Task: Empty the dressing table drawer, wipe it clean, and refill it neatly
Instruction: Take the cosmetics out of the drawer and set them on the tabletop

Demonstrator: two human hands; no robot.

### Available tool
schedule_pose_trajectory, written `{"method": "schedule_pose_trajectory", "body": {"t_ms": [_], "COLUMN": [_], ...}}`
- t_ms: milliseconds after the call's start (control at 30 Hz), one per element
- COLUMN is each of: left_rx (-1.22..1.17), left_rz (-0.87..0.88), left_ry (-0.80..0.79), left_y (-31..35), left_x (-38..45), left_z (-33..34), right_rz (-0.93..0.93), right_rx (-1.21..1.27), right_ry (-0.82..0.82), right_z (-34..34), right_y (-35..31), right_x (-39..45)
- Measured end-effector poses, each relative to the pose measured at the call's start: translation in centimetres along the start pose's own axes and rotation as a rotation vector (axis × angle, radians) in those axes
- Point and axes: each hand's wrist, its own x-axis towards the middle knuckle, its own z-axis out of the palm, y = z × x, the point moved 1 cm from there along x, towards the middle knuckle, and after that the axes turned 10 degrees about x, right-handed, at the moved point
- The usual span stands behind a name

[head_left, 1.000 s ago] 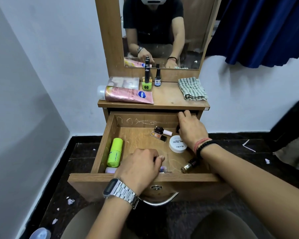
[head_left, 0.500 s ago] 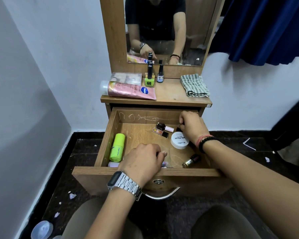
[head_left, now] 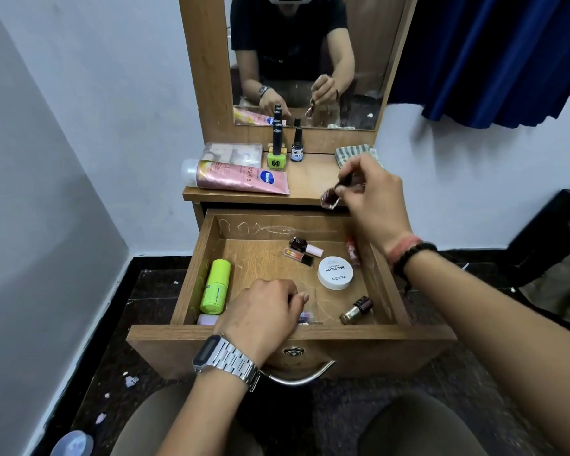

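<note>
The wooden drawer (head_left: 198, 274) is pulled out. My right hand (head_left: 372, 199) holds a dark red nail polish bottle (head_left: 330, 197) by its cap above the drawer's back right corner, at the tabletop's front edge. My left hand (head_left: 264, 315) rests curled on the drawer's front edge, over small items I cannot make out. Inside lie a lime-green bottle (head_left: 216, 287), two small polish bottles (head_left: 305, 246), a white nail polish remover jar (head_left: 335, 272), a brown-capped vial (head_left: 356, 309) and a red item (head_left: 352, 251) by the right wall.
On the tabletop (head_left: 310, 182) lie a pink lotion tube (head_left: 241, 179), a clear packet (head_left: 232, 154), two upright polish bottles (head_left: 277, 153) and a striped cloth (head_left: 356, 153). A mirror (head_left: 306, 60) stands behind, a blue curtain (head_left: 494, 57) to the right. A plastic lid (head_left: 73, 444) lies on the floor.
My right hand has risen from the drawer's back right corner with a dark red nail polish bottle, up to tabletop level. My left hand has stayed on the front edge.
</note>
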Motion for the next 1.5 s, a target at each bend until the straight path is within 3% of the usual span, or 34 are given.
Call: {"method": "schedule_pose_trajectory", "body": {"t_ms": [267,467,867,1500], "left_rx": [-0.006,0.039,0.017,-0.012], "left_rz": [0.007,-0.003,-0.021,0.008], "left_ry": [0.007,0.059,0.043,0.075], "left_y": [0.1,0.0,0.3,-0.1], "left_x": [-0.2,-0.5,-0.9,-0.7], "left_z": [-0.2,0.3,0.0,0.3], "right_rz": [0.072,0.113,0.134,0.140], "right_rx": [-0.014,-0.169,-0.168,-0.248], "right_ry": [0.082,-0.010,0.032,-0.044], "right_z": [1.4,3.3,6.1,6.9], "right_y": [0.3,3.2,5.6,5.6], "right_x": [8.3,11.7,13.5,13.7]}}
